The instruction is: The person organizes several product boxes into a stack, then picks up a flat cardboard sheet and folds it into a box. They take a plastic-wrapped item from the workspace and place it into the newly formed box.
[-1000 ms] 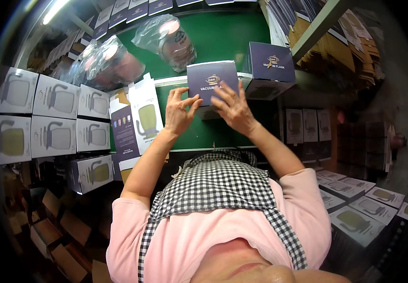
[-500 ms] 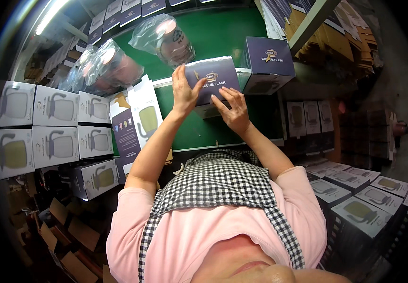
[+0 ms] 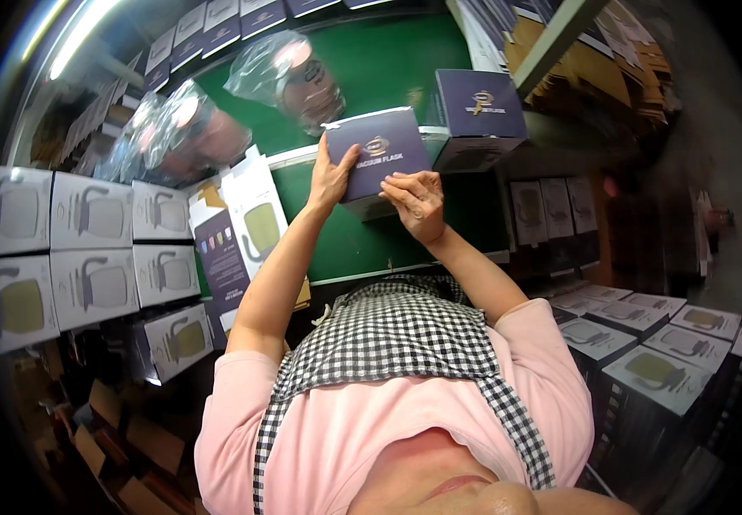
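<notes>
- The dark blue box (image 3: 380, 154) sits a little lower and more level over the green table (image 3: 388, 60) than half a second ago, when it was tipped up toward the left.
- The left hand (image 3: 330, 178) has slid from the box's top left corner down to its left edge; its fingers (image 3: 323, 153) now lie flat against that side with the thumb pressed on the front face.
- The right hand (image 3: 416, 199) stays at the lower right corner, fingers curled and pinching the bottom edge of the box.
- The second dark blue box (image 3: 478, 110) just beside it on the right and the plastic-wrapped flask (image 3: 298, 73) behind have not moved.
- The underside of the held box is hidden by the right hand, so whether a flap is open there cannot be told.
- It probably floats just above the table, though the fisheye bend makes contact hard to judge.
- The stacked white boxes (image 3: 88, 249) at the left are bent and darkened near the rim, and the flat boxes (image 3: 663, 360) at the right fade into shadow.
</notes>
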{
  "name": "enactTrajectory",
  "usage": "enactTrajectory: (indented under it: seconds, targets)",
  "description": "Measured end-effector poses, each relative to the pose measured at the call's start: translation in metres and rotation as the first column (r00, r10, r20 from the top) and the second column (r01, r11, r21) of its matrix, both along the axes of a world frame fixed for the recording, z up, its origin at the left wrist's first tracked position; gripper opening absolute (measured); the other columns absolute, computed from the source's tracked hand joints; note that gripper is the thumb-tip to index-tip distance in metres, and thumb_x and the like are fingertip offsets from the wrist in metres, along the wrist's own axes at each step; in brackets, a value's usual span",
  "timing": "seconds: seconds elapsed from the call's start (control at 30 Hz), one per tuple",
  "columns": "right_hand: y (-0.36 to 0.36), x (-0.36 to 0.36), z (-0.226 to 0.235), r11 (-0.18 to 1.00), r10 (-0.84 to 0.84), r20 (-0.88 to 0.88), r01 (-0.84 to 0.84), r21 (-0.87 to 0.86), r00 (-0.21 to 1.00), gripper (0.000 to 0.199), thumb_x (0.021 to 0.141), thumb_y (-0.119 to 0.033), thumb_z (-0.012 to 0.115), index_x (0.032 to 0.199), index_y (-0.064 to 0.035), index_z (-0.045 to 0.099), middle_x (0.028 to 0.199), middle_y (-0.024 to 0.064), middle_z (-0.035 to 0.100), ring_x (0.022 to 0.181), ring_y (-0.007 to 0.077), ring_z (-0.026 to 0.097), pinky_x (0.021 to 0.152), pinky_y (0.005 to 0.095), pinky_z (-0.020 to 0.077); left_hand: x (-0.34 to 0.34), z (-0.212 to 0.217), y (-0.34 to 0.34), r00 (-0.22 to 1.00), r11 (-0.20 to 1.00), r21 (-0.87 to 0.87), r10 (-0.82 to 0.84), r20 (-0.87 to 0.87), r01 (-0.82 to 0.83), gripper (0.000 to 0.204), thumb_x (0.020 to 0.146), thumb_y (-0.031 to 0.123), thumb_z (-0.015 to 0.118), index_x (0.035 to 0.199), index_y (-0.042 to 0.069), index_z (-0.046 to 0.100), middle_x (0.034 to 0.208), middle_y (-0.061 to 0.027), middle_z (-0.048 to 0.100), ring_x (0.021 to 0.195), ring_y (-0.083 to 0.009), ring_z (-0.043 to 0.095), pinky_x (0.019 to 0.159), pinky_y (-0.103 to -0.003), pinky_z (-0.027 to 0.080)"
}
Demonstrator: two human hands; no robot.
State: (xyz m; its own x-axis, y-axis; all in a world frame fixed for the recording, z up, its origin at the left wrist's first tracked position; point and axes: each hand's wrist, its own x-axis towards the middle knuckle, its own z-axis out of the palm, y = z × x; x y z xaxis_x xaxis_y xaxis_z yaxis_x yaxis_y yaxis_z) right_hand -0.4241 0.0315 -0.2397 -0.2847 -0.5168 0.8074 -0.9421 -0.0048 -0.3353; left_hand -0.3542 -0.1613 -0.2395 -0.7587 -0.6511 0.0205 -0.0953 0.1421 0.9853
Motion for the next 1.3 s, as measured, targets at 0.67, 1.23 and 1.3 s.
enactTrajectory:
  seconds: [0.67,1.23,1.3]
  targets:
    - [0.078,-0.262,-0.025,0.992,0.129,0.985,0.033,-0.126,-0.115,0.076,0.092,-0.066,0.044,0.140,-0.0060,0.046,0.136,0.0123,0.053,0.124,0.0241,0.050,0.104,0.0381,0.0390,0.004,0.014,0.001,0.984,0.661,0.749,-0.101,0.147,-0.044,0.077,0.090,0.069,0.044,0.140,0.011,0.045,0.128,-0.0106,0.058,0.110,-0.0226,0.061,0.094,-0.037,0.050]
    - [0.082,-0.275,-0.047,0.940,0.222,0.916,-0.175,-0.292,-0.334,0.085,0.092,-0.071,0.039,0.146,-0.0055,0.039,0.147,0.0147,0.041,0.134,0.0276,0.039,0.112,0.0396,0.0295,-0.035,-0.009,-0.038,0.981,0.549,0.832,-0.108,0.163,-0.078,0.094,0.086,0.082,0.024,0.147,0.011,0.033,0.145,-0.0180,0.042,0.129,-0.0472,0.040,0.092,-0.078,0.029]
    - [0.071,-0.264,-0.040,0.953,0.198,0.853,-0.109,-0.283,-0.483,0.079,0.095,-0.066,0.037,0.148,-0.0071,0.036,0.152,0.0137,0.035,0.138,0.0266,0.034,0.113,0.0411,0.0277,-0.036,-0.008,-0.038,0.985,0.463,0.885,-0.167,0.034,0.048,0.085,0.091,0.073,0.027,0.145,0.007,0.036,0.144,-0.0172,0.044,0.131,-0.0386,0.043,0.098,-0.068,0.034]
